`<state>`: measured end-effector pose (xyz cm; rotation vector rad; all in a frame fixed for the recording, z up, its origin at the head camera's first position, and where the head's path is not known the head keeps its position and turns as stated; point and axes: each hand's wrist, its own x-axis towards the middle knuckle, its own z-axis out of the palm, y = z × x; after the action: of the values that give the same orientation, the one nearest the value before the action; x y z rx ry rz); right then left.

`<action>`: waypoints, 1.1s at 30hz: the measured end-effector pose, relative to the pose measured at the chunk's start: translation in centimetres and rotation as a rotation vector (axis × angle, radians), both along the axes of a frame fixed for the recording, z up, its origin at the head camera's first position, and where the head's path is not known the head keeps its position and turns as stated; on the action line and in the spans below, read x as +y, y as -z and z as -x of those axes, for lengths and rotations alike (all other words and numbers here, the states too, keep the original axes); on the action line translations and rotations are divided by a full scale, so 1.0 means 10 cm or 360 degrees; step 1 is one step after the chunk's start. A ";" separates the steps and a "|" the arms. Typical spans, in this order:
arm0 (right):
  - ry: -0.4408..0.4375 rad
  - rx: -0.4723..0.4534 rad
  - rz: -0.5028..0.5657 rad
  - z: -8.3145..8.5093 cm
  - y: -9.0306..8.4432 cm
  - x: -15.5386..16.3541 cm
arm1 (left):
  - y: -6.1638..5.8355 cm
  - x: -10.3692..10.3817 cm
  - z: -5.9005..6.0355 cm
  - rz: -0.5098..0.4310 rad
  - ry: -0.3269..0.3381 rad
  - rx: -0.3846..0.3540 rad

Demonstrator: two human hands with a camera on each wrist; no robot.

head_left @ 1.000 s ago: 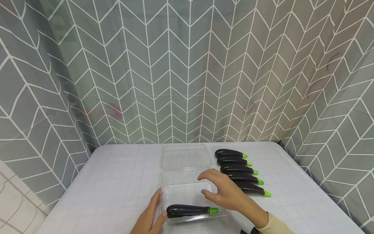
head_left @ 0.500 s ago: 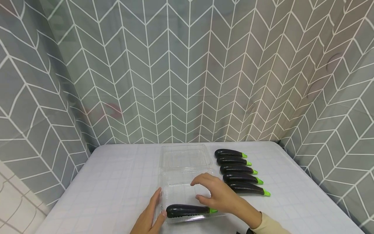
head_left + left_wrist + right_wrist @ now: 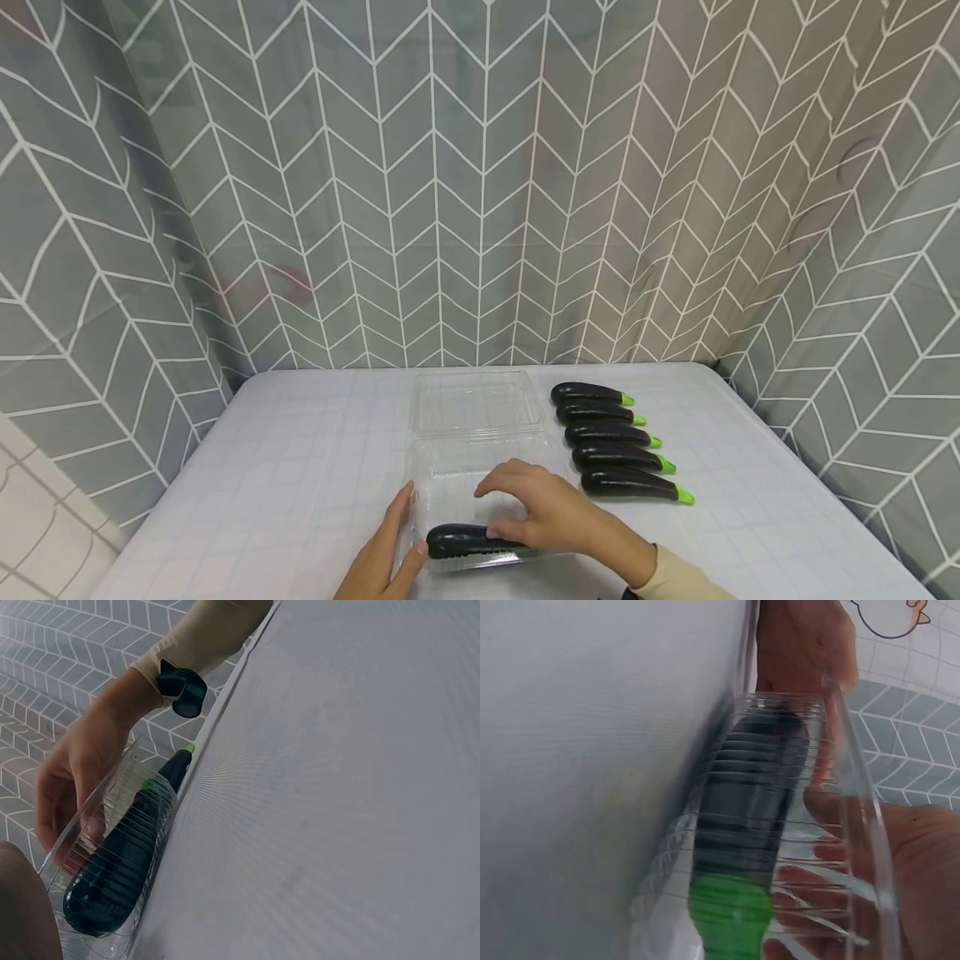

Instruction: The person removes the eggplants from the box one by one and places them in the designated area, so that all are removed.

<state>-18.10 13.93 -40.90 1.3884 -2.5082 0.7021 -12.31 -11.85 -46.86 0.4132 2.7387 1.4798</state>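
A clear plastic clamshell box point(image 3: 442, 496) lies with its lid folded back, and one dark eggplant point(image 3: 456, 542) with a green stem lies along its near side. My left hand point(image 3: 381, 552) rests against the box's left end, fingers fairly straight and thumb at the near corner. Over the box is my right hand point(image 3: 551, 512), fingers apart and bent loosely, its thumb low over the eggplant and covering the stem. Through the ribbed wall, the right wrist view shows the eggplant point(image 3: 742, 802) and its green stem. Whether the right thumb touches the eggplant I cannot tell.
Several more eggplants point(image 3: 611, 433) lie in a row right of the box, green stems pointing right. The open lid point(image 3: 476, 402) lies flat behind the box. A white cloth covers the table point(image 3: 300, 467), and grey patterned curtains point(image 3: 480, 183) enclose the back and sides.
My right hand has moved left and down over the box, from beyond the eggplant's stem to above its body. The left hand, box and eggplants stay where they were.
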 end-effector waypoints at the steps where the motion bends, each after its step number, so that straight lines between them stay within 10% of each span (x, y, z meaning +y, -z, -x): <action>1: 0.0002 -0.0021 -0.0024 0.00 0.00 0.00 | 0.00 0.00 0.00 -0.0005 0.0001 -0.0004; 14: -0.0162 -0.0073 -0.0084 0.04 0.02 -0.07 | 0.03 0.01 0.00 -0.0003 0.0006 0.0019; 23: -0.0047 -0.0299 -0.0229 0.05 0.07 -0.07 | 0.02 0.00 -0.02 -0.0009 0.0005 -0.0003; 33: 0.0039 -0.0220 -0.0223 0.06 0.09 -0.06 | 0.04 0.00 -0.03 -0.0013 0.0004 0.0039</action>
<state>-18.73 13.33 -41.78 1.3950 -2.7244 0.6501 -12.01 -11.83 -47.22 0.4377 2.7502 1.4961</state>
